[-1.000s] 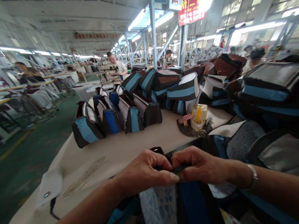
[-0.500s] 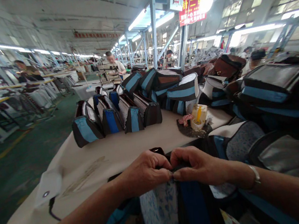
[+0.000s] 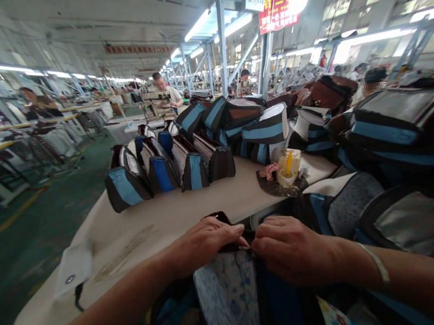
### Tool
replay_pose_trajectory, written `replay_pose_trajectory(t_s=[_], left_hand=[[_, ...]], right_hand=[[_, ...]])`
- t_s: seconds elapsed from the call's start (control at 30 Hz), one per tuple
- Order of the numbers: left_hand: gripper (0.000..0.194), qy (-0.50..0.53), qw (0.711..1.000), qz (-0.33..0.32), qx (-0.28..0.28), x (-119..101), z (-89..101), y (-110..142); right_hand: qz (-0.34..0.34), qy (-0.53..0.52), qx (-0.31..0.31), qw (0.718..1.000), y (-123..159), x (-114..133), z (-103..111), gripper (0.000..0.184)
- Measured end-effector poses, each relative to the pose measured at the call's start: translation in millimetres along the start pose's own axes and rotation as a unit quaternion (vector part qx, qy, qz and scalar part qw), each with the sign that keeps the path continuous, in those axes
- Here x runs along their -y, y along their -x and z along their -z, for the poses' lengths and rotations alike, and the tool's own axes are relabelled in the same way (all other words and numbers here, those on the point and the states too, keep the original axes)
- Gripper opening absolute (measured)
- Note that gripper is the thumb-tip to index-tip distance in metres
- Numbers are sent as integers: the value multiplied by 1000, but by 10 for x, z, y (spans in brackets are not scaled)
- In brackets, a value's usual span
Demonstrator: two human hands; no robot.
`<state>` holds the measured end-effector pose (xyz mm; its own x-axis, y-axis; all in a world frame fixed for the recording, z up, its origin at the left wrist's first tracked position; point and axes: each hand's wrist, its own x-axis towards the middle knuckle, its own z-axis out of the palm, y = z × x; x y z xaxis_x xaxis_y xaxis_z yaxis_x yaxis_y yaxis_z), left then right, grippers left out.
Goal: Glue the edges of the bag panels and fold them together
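Both my hands meet at the top edge of a bag (image 3: 282, 301) of black and blue fabric with a pale blue-patterned lining, held against my lap at the table's near edge. My left hand (image 3: 201, 243) is closed, its fingers pressed over the bag's dark top rim. My right hand (image 3: 291, 247) is closed too, gripping the same rim right beside the left, with a bracelet on its wrist. The fingertips nearly touch each other. What lies under the fingers is hidden.
A cream worktable (image 3: 175, 208) bears a row of finished black-and-blue bags (image 3: 160, 172) and a yellow tape holder (image 3: 288, 167). More bags (image 3: 398, 126) pile up on the right. A white tag with a snap (image 3: 72, 270) lies at the left. Other workers sit far behind.
Both hands have turned down over the bag's rim, knuckles flatter than before. The bag has shifted a little toward me and the view has tipped slightly.
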<state>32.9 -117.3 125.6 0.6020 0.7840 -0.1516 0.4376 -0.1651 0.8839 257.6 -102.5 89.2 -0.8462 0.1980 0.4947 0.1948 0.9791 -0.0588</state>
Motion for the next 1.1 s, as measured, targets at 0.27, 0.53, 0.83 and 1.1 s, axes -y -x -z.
replay_pose_trajectory(t_s=[0.27, 0.53, 0.83, 1.1], left_hand=[[35, -17, 997, 12, 69, 13, -75, -29], [11, -141, 987, -75, 9, -197, -156, -70], [17, -95, 988, -124, 2, -204, -34, -96], [18, -44, 998, -31, -19, 132, 392, 174]], right_hand=[[-26, -76, 15, 997, 92, 80, 136, 20], [-223, -355, 157, 894, -91, -225, 489, 16], [-204, -219, 101, 949, -388, -126, 442, 10], [-203, -455, 153, 853, -278, -529, 223, 32]])
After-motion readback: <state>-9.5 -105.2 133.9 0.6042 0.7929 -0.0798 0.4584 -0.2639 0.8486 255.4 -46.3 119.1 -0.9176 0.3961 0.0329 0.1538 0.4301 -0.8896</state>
